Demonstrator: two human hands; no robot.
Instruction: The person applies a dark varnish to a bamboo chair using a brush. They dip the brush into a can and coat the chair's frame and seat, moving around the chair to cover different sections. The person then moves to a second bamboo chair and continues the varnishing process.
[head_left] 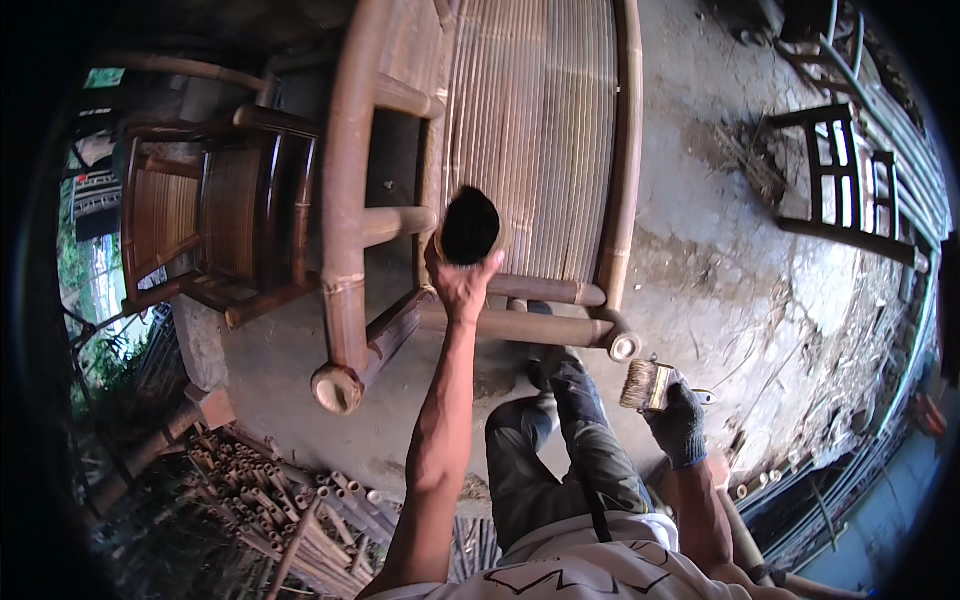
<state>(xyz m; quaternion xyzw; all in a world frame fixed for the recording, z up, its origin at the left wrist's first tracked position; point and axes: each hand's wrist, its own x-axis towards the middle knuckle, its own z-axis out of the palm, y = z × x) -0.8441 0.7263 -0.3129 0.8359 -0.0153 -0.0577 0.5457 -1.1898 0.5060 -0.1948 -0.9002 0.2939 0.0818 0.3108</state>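
Two hands busy. Left hand [462,285] bare, raised, fingers clamped around dark cup [470,226], held against slatted seat of pale bamboo chair [345,200] lying tipped on concrete floor [720,270]. Right hand [678,425] gloved, closed on brush [645,384], bristles pointing left, near chair leg end. Second, darker chair [215,215] further left.

Cup [470,226]: inside is dark, contents cannot be told.
Left hand [462,283]: palm and fingertips hidden behind the cup.
Brush [645,385]: handle buried in the gloved right hand [678,425].
Bench [520,150]: far end cut off by the top edge.
Dark chair [215,225]: blurred near the rim.
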